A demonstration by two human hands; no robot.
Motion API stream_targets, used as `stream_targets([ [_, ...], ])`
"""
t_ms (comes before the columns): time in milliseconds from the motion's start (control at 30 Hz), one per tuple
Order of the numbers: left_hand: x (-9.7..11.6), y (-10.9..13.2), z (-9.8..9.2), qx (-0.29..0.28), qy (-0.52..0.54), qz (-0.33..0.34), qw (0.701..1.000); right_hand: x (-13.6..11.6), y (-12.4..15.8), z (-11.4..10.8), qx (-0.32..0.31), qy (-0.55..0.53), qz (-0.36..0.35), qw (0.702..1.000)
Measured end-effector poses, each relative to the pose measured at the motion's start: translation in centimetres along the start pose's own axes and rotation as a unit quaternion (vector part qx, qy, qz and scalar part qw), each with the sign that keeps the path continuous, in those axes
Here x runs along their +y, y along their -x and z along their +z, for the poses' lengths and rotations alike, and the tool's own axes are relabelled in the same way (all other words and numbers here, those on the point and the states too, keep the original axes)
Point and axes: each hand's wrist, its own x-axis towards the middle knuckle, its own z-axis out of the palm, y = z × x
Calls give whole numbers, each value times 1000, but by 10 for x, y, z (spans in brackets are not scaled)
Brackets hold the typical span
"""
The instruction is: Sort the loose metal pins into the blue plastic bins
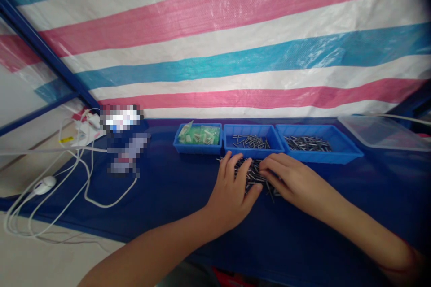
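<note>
A loose pile of thin, nail-like metal pins [251,172] lies on the dark blue tabletop, partly covered by both hands. My left hand [229,190] rests at the pile's left side, its fingers spread and touching the pins, its thumb pointing right. From the right, my right hand [291,179] reaches in with curled fingers drawn together at the pins; whatever is between the fingertips is hidden. Just behind the pile stands a middle blue bin [232,133] with scattered pins in it. The right blue bin [343,143] has a denser heap of similar pins.
A left blue bin [178,148] holds small clear-and-green packets [204,136]. White cables [89,184] and a power strip [89,134] lie at the left, near two blurred-out items. A translucent lid [380,132] lies at the right. Behind the table hangs a striped plastic sheet [235,63].
</note>
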Motion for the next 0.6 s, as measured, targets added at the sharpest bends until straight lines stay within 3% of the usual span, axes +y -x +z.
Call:
stream_targets([
  [167,-2,-7,-4,26,64,8,998,-13,3,-2,95,-181,65,977],
  [333,3,-9,-7,18,136,20,990,-23,5,2,131,-226,61,963],
  [600,6,-11,-9,27,199,-14,979,-25,6,6,124,-296,79,944],
])
